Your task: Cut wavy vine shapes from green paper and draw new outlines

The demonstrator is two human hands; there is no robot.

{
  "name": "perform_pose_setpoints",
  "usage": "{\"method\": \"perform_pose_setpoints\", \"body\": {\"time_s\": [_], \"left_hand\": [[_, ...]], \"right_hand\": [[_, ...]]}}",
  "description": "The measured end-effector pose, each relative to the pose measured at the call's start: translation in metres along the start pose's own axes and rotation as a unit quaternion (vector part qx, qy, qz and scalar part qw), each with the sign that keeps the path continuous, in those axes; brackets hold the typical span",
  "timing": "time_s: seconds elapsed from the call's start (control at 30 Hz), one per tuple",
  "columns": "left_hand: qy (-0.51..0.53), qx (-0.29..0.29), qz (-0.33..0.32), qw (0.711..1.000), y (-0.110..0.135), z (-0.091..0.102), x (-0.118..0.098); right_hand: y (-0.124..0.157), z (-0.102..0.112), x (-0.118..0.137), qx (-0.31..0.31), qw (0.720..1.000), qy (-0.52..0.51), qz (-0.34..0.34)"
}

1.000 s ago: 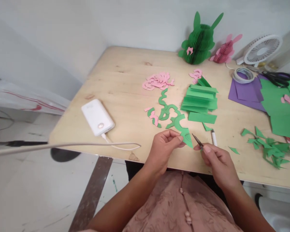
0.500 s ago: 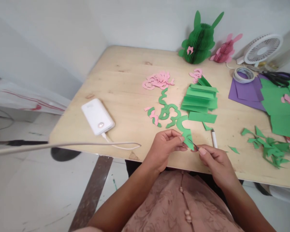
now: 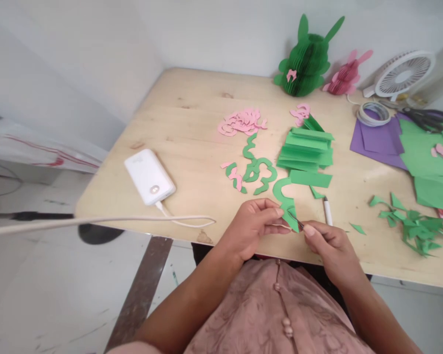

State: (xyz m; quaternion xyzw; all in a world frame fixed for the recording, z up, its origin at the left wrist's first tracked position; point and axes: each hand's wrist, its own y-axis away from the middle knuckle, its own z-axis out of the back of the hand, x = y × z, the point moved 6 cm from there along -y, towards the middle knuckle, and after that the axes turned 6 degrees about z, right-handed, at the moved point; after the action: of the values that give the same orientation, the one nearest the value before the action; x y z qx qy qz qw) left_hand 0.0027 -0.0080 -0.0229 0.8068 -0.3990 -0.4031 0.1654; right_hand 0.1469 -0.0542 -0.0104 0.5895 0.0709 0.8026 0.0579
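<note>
My left hand [image 3: 251,223] pinches the lower end of a curved green paper cut-out [image 3: 283,194] above the table's front edge. My right hand [image 3: 330,246] is closed around small scissors [image 3: 296,221], whose thin blades point left into the paper just beside my left fingertips. More curved green cut-outs [image 3: 257,169] lie on the table right behind the held piece, with a few pink bits among them. A white pen [image 3: 327,210] lies next to my right hand.
A stack of folded green strips [image 3: 306,150], pink cut-outs [image 3: 241,122], a white power bank [image 3: 149,177] with its cable, green scraps [image 3: 413,223], purple and green sheets [image 3: 376,137], black scissors [image 3: 426,116], a tape roll [image 3: 372,113], a fan [image 3: 402,76], and green [image 3: 306,59] and pink paper rabbits [image 3: 345,76] lie on the wooden table [image 3: 192,113].
My right hand moved left and brought the scissor blades from clear of the paper into its lower edge. The green cut-out has turned slightly in my left fingers.
</note>
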Motion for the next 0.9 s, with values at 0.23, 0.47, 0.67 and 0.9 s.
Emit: {"method": "perform_pose_setpoints", "body": {"time_s": [0.23, 0.47, 0.67, 0.9], "left_hand": [[0.006, -0.012, -0.021, 1.000, 0.0005, -0.0005, -0.0008], [-0.007, -0.018, -0.048, 0.999, 0.0002, -0.0015, 0.0007], [0.005, -0.034, -0.056, 0.998, 0.0012, -0.0006, 0.0018], [0.001, -0.035, -0.063, 0.997, 0.0025, -0.0007, -0.0003]], "right_hand": [[0.0005, -0.0009, 0.0040, 0.005, 1.000, 0.029, 0.006], [-0.0004, -0.0012, 0.0038, -0.012, 0.999, 0.041, 0.008], [0.0001, 0.0007, 0.0044, -0.028, 0.997, 0.064, 0.015], [0.0024, 0.0033, 0.0048, -0.047, 0.995, 0.089, 0.012]]}}
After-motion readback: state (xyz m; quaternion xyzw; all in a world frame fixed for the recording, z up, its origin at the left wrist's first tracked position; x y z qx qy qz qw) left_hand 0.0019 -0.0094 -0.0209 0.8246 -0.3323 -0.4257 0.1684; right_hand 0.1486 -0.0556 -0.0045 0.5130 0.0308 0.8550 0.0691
